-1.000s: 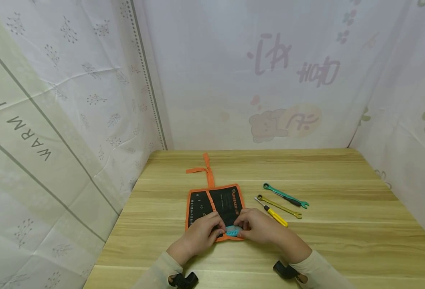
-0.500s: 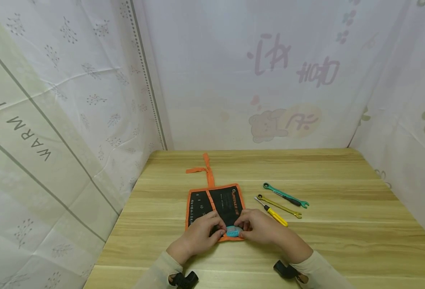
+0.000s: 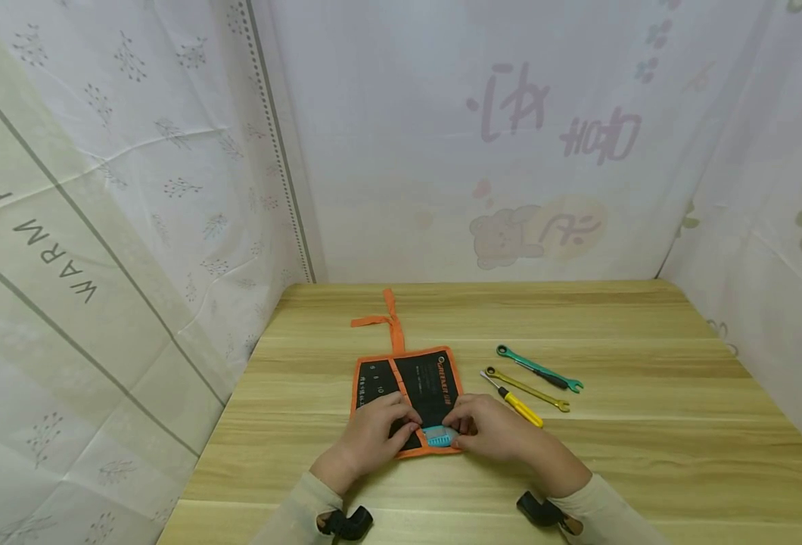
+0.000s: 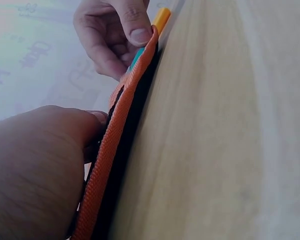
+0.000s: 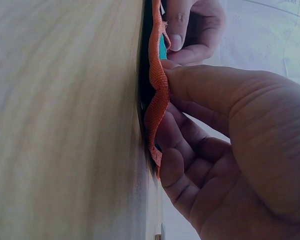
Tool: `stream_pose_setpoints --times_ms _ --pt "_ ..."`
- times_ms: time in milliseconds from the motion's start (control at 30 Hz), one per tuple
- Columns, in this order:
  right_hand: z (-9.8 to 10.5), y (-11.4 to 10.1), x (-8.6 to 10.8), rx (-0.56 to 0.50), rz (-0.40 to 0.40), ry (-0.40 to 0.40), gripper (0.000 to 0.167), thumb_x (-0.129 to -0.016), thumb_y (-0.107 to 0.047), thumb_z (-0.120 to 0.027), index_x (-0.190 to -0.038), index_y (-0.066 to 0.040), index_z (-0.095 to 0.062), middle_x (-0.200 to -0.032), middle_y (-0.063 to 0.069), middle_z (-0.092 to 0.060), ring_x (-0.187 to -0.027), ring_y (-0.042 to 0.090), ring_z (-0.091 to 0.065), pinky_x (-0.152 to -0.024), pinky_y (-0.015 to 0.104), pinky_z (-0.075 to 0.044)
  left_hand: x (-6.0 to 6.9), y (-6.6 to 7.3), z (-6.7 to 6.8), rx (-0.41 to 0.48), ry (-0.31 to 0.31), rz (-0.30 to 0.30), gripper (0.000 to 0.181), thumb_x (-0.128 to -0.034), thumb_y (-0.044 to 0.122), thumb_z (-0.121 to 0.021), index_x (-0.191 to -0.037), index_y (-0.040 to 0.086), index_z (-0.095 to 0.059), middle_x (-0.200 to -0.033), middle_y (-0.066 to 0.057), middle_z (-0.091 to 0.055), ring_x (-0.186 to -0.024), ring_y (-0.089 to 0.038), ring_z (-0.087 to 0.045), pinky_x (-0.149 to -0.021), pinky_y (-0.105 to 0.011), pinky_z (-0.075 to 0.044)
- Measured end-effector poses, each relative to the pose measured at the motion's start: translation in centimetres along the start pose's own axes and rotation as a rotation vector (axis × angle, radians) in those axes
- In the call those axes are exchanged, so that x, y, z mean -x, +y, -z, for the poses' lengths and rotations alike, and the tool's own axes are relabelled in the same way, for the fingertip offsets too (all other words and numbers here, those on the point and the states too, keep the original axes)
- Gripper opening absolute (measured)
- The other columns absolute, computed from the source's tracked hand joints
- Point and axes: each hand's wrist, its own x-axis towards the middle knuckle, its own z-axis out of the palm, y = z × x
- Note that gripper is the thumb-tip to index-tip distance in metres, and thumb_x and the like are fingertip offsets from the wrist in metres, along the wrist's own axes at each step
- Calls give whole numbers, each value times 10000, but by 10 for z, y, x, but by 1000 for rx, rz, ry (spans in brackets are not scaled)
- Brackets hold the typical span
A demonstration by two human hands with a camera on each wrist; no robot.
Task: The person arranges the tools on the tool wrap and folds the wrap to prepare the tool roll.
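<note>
A black tool pouch (image 3: 424,378) with orange trim lies flat on the table, its orange tie straps stretched toward the back. At its near right corner sits a small turquoise object (image 3: 439,437) with a grey panel and a ribbed side; its kind is unclear. My right hand (image 3: 492,428) holds the right end of this object, thumb and fingers bent round it. My left hand (image 3: 375,433) pinches the pouch's orange pocket edge just left of the object. In the right wrist view only a sliver of the turquoise object (image 5: 163,48) shows behind the trim (image 5: 157,75).
To the right of the pouch lie a screwdriver with a yellow handle (image 3: 523,409), a yellow ratchet wrench (image 3: 530,390) and a green ratchet wrench (image 3: 533,365) with a dark-handled tool along it. Patterned curtains (image 3: 401,151) enclose the wooden table (image 3: 646,424).
My left hand has shifted slightly left, away from the turquoise object, drawing the pocket edge along. More of the object shows now. My right hand has barely moved.
</note>
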Motion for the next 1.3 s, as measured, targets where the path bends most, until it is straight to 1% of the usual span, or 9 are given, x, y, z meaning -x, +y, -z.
stream_pose_setpoints --times_ms 167,367,533,600,800,833,933,1133,1300 --pt "1 2 1 9 -1 13 175 -928 -191 -831 -1098 -229 -807 -969 -159 -644 -834 51 -606 -720 244 -532 1 -2 1 -8 -46 17 103 -1023 245 -719 -1085 294 -784 -973 179 -581 -811 16 -559 -731 -231 -511" --pt "5 4 3 -72 -31 36 157 -950 -151 -802 -1101 -197 -805 -985 -91 -660 -822 72 -598 -712 270 -540 1 -2 2 -13 -88 62 176 -1050 202 -668 -1128 304 -789 -955 167 -561 -793 -6 -529 -720 -241 -489" --pt "10 8 6 -65 -35 61 163 -962 -142 -788 -1123 -160 -809 -960 -116 -649 -846 64 -601 -732 275 -546 2 -3 5 8 -101 108 229 -1053 151 -660 -1159 299 -800 -912 159 -521 -732 -5 -474 -677 -225 -457" --pt "11 10 8 -48 -37 70 168 -966 -130 -781 -1131 -152 -806 -944 -140 -640 -852 52 -610 -740 275 -548 2 -4 6 10 -97 109 235 -1045 140 -671 -1161 296 -804 -909 156 -517 -716 -5 -459 -661 -221 -450" --pt "19 14 11 -22 -81 118 189 -975 -119 -767 -1157 -154 -803 -927 -142 -642 -843 70 -629 -726 286 -551 2 -6 7 26 -111 109 217 -1047 149 -671 -1153 288 -801 -905 158 -514 -684 -3 -436 -630 -217 -432" --pt "21 14 12 -16 -92 135 184 -975 -122 -769 -1152 -161 -804 -936 -141 -649 -885 72 -631 -732 283 -548 2 -6 8 31 -117 118 208 -1051 159 -668 -1146 292 -798 -905 163 -513 -683 -3 -438 -629 -218 -432" --pt "26 16 15 -18 -111 175 159 -975 -125 -772 -1127 -156 -803 -984 -103 -678 -906 98 -626 -737 283 -544 2 -5 9 53 -133 145 172 -1055 184 -668 -1114 303 -778 -915 173 -525 -698 4 -468 -642 -225 -453" --pt "36 23 23 -27 -79 228 151 -984 -150 -766 -1126 -111 -797 -1068 -7 -708 -841 90 -601 -669 281 -528 1 -3 11 86 -152 188 119 -1053 212 -675 -1056 319 -728 -951 175 -561 -774 9 -536 -715 -251 -508" --pt "43 30 28 20 -68 283 162 -976 -176 -780 -1128 -123 -802 -982 -98 -671 -832 63 -592 -690 278 -519 1 -3 10 84 -154 201 115 -1048 217 -684 -1037 329 -711 -952 179 -558 -777 6 -535 -720 -255 -510"
